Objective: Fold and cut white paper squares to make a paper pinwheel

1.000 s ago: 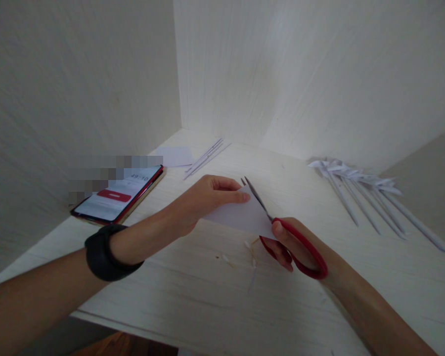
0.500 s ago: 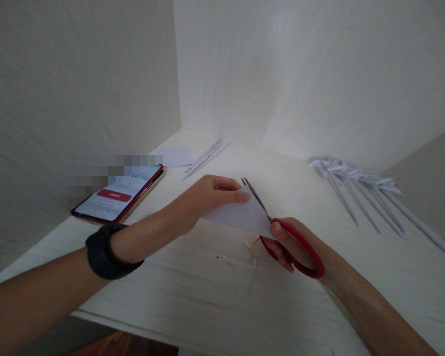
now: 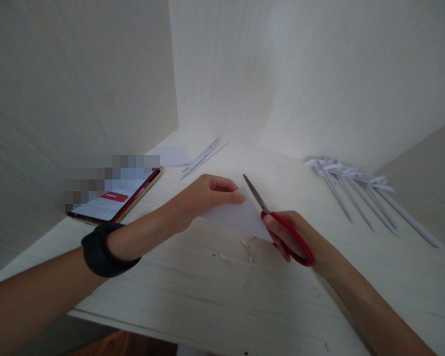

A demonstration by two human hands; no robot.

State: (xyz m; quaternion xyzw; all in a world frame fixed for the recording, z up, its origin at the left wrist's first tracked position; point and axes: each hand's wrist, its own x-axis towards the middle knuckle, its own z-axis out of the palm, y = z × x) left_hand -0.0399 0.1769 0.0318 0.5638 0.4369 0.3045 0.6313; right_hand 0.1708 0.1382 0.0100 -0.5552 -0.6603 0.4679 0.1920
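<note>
My left hand (image 3: 211,198) pinches a white sheet of paper (image 3: 237,215) by its upper corner, thumb on top. Red-handled scissors (image 3: 292,235) are gripped in my right hand (image 3: 282,232), their blades (image 3: 255,193) pointing up and left. The blades look closed together and lie just beyond the paper's right edge. Part of the paper is hidden behind my left fingers. Beneath it on the table are small cotton-tipped scraps (image 3: 249,252).
A phone (image 3: 111,198) rests at the left by the wall. Behind my left hand lie a flat paper piece (image 3: 174,155) and several thin paper strips (image 3: 203,158). Several rolled paper sticks with folded paper tops (image 3: 356,180) lie at the right on the white table (image 3: 163,306).
The scissors have come off the paper's edge, and their blades have closed. My left hand still holds the sheet. The whole view has shifted slightly.
</note>
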